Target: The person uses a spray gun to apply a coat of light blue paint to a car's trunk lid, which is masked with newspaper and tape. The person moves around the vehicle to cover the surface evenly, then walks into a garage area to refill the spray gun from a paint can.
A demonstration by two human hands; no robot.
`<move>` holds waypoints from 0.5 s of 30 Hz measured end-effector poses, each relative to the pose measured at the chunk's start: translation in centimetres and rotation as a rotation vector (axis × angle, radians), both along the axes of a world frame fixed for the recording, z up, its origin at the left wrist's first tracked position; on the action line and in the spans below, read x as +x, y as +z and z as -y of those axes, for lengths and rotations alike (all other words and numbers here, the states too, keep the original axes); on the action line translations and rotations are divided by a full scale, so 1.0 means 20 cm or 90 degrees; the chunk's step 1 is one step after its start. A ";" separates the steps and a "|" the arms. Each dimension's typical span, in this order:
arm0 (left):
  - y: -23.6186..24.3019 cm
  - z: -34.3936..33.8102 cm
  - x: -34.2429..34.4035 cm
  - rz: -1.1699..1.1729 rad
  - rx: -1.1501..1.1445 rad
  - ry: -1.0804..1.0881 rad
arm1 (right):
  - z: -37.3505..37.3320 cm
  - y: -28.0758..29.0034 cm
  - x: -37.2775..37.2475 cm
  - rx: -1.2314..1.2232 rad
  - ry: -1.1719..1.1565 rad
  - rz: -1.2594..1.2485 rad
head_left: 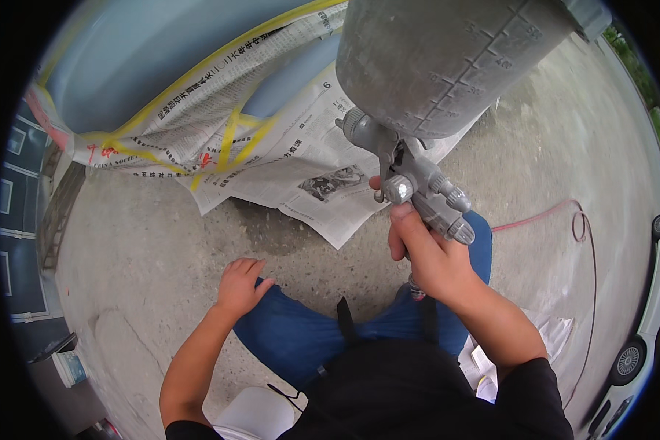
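My right hand (447, 268) is wrapped round the handle of a grey paint spray gun (414, 176), its thumb at the back of the gun body. On top of the gun sits a large, cloudy grey paint cup (440, 66) with a measuring scale, tilted up and away from me. My left hand (243, 284) lies on my left knee with its fingers stretched out and nothing in it. Beyond the gun, a grey-blue vehicle panel (176, 55) is edged with yellow masking tape (231, 139). Sheets of newspaper (271, 176) hang from it; the cup hides part of them.
From behind the right knee, a reddish air hose (539, 218) loops across the concrete floor (147, 249). A white round object (253, 412) stands below my left side. Papers (554, 334) lie at my right, and a white car (649, 323) stands farther right.
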State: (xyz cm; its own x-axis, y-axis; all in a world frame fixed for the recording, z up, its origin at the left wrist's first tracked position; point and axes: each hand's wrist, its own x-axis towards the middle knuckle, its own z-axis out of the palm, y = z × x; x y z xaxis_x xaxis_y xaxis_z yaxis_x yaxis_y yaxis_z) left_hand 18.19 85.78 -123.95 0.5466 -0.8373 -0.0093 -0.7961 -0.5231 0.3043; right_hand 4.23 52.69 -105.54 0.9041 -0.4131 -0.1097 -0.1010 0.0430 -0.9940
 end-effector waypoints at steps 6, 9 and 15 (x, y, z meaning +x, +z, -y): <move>-0.23 -0.22 -0.05 -0.108 0.000 0.164 | -0.07 -0.03 0.06 -0.033 0.021 -0.017; -0.24 -0.24 -0.04 -0.145 -0.018 0.193 | -0.11 -0.07 0.10 -0.083 -0.007 0.026; -0.19 -0.26 -0.04 -0.161 -0.021 0.203 | -0.18 -0.11 0.14 -0.127 -0.018 0.062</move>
State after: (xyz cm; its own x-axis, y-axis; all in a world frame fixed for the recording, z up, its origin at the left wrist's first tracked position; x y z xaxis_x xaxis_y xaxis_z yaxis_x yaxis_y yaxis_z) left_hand 17.49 90.90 -127.77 0.7628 -0.6285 -0.1523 -0.4940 -0.7183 0.4900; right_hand 7.06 56.33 -107.75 0.8942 -0.4432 0.0631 -0.0062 -0.1533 -0.9882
